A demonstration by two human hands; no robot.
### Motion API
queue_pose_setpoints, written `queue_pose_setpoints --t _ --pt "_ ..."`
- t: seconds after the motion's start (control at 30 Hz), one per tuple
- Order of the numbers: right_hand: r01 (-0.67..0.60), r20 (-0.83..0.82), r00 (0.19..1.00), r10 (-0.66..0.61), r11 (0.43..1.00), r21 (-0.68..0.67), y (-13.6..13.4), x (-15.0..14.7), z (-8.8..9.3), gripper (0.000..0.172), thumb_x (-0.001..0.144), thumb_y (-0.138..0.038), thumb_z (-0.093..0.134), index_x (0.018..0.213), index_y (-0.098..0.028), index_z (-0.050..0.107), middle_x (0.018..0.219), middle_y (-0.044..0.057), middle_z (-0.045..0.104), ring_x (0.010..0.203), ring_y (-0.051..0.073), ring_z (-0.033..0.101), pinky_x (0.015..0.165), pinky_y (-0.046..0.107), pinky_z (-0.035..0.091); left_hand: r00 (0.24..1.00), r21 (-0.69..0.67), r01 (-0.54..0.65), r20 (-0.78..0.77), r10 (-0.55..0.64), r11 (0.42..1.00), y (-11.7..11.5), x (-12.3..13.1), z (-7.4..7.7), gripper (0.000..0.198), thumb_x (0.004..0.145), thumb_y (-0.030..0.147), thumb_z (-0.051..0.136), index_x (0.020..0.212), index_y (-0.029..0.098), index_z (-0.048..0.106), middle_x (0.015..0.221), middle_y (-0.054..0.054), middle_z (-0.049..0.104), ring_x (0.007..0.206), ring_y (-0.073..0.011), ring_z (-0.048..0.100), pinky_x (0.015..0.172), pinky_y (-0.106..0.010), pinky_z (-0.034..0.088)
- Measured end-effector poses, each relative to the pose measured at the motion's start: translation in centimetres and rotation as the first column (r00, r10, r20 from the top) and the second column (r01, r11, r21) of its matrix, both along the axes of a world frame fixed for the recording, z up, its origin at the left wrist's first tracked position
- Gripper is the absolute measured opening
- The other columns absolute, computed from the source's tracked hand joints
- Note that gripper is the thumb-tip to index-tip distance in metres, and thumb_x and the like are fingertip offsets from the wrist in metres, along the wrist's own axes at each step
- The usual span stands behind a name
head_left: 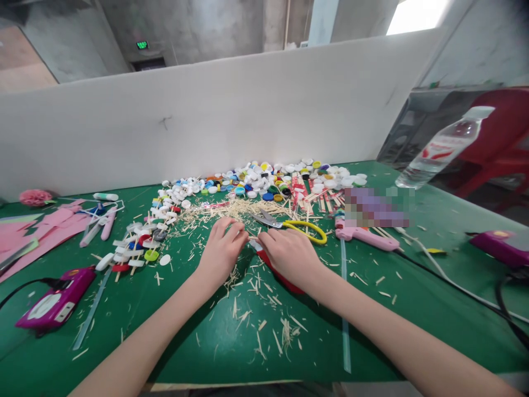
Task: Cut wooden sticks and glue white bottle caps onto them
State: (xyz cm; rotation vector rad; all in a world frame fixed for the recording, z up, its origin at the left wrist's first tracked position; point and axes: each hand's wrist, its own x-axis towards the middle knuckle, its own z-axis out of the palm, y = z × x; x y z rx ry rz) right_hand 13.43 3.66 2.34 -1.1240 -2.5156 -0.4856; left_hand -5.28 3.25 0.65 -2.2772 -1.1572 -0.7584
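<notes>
Wooden splinters litter the green surface [372, 309] just below the yellow scissors [303, 229]. Beside their blades, the left hand [221, 251] and right hand [289, 253] meet, fingertips pinching a thin stick [250, 238]; keeping that pinch close to its ends would steady it.

Craft workshop: glue guns [366, 236], bottle caps [264, 179].

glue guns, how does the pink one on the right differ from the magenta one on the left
The pink glue gun is pale and slim, lying close beside the right hand near the yellow-handled scissors. The magenta glue gun is darker and bulkier with a white label, lying far from the left hand near the table's front left edge. Both lie flat on the green surface, untouched by either hand.
</notes>
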Motion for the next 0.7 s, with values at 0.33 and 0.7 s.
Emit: queue_pose_setpoints --t 0.33,0.7 --pt "-0.043 0.032 0.999 0.044 0.999 -0.021 1.0 0.6 -0.3 0.032 0.097 -0.031 0.034 0.083 -0.018 0.06 0.074 0.003 0.063 0.066 0.016 0.056 0.061 0.031 0.028 0.996 -0.21 0.089 0.033 -0.084 0.974 0.0 0.4 -0.5 0.021 0.094 0.023 0.04 0.089 0.014 0.058 0.091 -0.007 0.062 0.091 -0.0192 0.053 0.082 -0.037 0.047" --pt "0.147 0.075 0.987 -0.143 0.988 -0.043 -0.9 -0.7 0.1 0.015 0.091 -0.016 0.045 0.082 -0.017 0.058 0.073 0.004 0.064 0.065 0.017 0.058 0.057 0.03 0.026 1.0 -0.303 0.018 0.013 -0.015 0.953 -0.3 0.9 -0.7 0.023 0.094 0.017 0.037 0.082 0.012 0.056 0.083 -0.008 0.059 0.081 -0.0194 0.051 0.075 -0.034 0.047"
